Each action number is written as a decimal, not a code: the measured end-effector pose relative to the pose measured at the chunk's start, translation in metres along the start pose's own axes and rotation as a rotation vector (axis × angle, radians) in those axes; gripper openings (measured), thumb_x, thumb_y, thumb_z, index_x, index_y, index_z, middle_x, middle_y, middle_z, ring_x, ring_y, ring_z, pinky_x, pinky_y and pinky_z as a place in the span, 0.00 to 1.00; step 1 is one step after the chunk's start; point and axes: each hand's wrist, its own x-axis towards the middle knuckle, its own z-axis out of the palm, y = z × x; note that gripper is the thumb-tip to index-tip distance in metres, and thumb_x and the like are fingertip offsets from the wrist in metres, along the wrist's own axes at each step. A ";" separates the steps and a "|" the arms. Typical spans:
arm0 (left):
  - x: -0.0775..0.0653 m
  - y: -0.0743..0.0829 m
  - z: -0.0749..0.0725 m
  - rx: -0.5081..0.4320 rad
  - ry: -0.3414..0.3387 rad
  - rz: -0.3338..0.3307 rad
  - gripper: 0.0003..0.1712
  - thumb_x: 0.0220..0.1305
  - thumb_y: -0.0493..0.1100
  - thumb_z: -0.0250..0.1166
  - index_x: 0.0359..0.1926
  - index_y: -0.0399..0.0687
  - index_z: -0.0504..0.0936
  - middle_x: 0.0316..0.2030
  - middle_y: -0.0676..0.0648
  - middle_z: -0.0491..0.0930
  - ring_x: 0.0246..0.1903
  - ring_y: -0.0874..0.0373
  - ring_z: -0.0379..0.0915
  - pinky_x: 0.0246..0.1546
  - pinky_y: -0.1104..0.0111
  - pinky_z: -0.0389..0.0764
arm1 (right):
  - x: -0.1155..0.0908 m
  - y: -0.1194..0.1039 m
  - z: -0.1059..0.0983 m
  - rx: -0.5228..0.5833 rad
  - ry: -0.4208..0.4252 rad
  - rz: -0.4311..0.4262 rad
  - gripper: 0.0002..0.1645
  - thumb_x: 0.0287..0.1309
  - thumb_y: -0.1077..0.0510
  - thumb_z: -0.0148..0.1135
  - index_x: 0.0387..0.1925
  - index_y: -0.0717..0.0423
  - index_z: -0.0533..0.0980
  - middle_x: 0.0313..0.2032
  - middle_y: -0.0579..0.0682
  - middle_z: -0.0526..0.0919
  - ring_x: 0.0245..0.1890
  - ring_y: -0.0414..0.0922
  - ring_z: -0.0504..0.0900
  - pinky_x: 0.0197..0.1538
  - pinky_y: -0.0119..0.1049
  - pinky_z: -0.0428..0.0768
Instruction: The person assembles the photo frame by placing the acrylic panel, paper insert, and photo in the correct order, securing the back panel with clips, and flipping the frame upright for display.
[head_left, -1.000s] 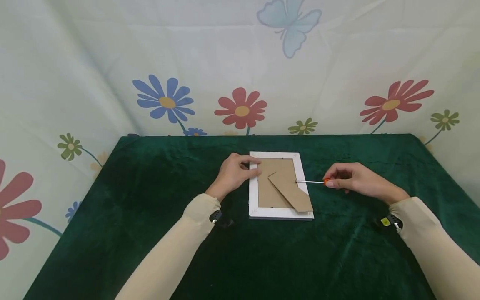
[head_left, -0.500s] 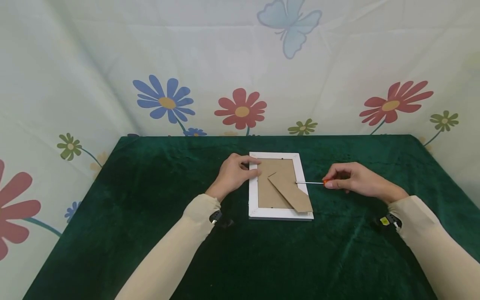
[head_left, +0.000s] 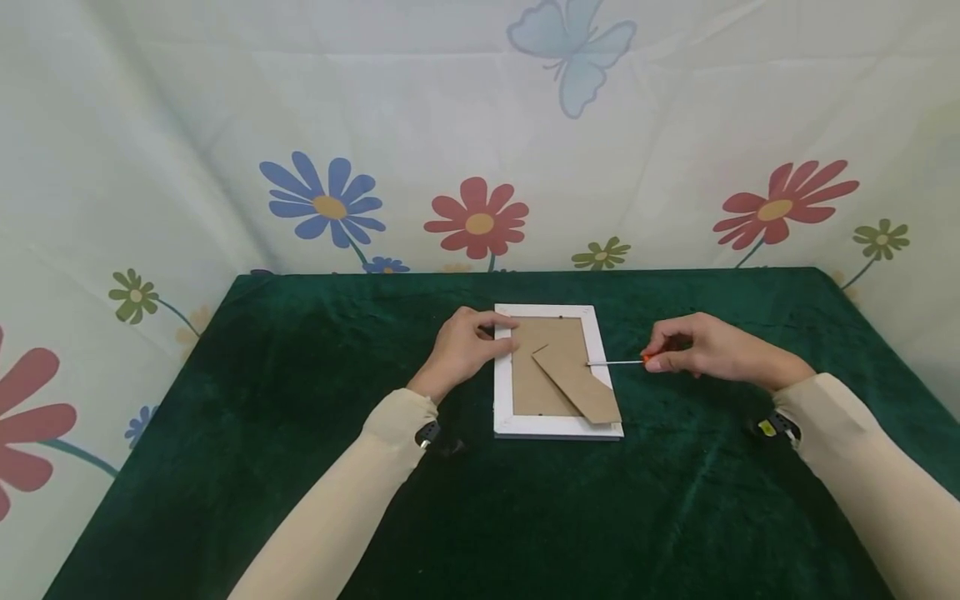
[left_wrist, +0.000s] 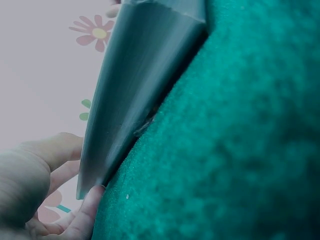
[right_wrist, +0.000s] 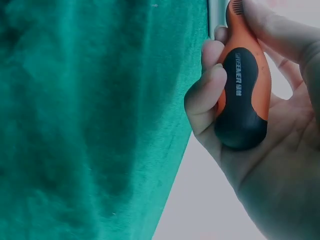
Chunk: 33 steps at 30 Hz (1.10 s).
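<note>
A: Head view: listing what?
B: Showing one white-bordered picture frame [head_left: 528, 387], lying back up near the middle of a green cloth [head_left: 525, 517]. Including a brown stand flap [head_left: 581, 387], slanting down across the backing [head_left: 555, 327] and overlapping the lower right border.
A: Handling how?
B: Gripping the left border with fingers and thumb of the left hand [head_left: 461, 348]. Pinching a screwdriver [head_left: 617, 363] in curled fingers of the right hand [head_left: 708, 348], pointing the shaft leftward across the right border to the inner edge; showing the tip too small for confirming contact.
A: Behind?
B: Displaying a pale backdrop [head_left: 405, 92], bearing printed flowers [head_left: 478, 223] and a butterfly [head_left: 573, 54].
A: Left wrist view?
B: Presenting the frame's side close up, just beside the cloth, bending fingers round one end.
A: Right wrist view?
B: Featuring an orange-and-black handle [right_wrist: 243, 85], lettered, resting between thumb and bent fingers, setting the rounded butt towards the palm.
</note>
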 end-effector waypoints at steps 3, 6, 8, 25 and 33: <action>0.000 0.001 0.000 -0.001 0.000 -0.004 0.21 0.67 0.49 0.76 0.61 0.58 0.89 0.49 0.47 0.75 0.42 0.53 0.77 0.42 0.62 0.84 | 0.000 -0.004 -0.002 -0.009 -0.013 0.013 0.04 0.70 0.55 0.71 0.40 0.48 0.82 0.36 0.49 0.82 0.32 0.54 0.78 0.31 0.37 0.80; 0.000 0.001 0.000 -0.002 0.001 -0.004 0.21 0.67 0.49 0.76 0.61 0.58 0.89 0.49 0.47 0.75 0.42 0.53 0.77 0.42 0.62 0.84 | 0.001 -0.008 -0.003 -0.015 -0.021 0.021 0.05 0.70 0.55 0.71 0.40 0.48 0.82 0.35 0.49 0.81 0.31 0.55 0.78 0.30 0.38 0.79; 0.000 0.001 0.000 -0.001 0.003 -0.002 0.21 0.67 0.49 0.76 0.61 0.58 0.89 0.49 0.47 0.75 0.42 0.52 0.77 0.42 0.62 0.84 | 0.002 -0.010 -0.003 -0.017 -0.024 0.030 0.05 0.69 0.54 0.72 0.40 0.48 0.82 0.35 0.49 0.81 0.30 0.55 0.78 0.30 0.37 0.79; 0.000 0.002 -0.002 0.005 0.004 -0.003 0.22 0.68 0.49 0.75 0.62 0.58 0.89 0.49 0.47 0.75 0.43 0.53 0.76 0.43 0.61 0.84 | 0.010 -0.024 -0.008 -0.070 -0.050 0.071 0.07 0.69 0.52 0.73 0.40 0.48 0.82 0.34 0.49 0.79 0.31 0.50 0.77 0.30 0.38 0.78; -0.001 0.000 0.000 -0.001 0.002 0.000 0.22 0.67 0.49 0.76 0.61 0.59 0.89 0.48 0.47 0.75 0.42 0.53 0.77 0.43 0.62 0.84 | 0.001 -0.005 0.003 0.004 0.017 0.026 0.05 0.72 0.54 0.69 0.44 0.50 0.82 0.37 0.49 0.81 0.32 0.51 0.77 0.32 0.37 0.79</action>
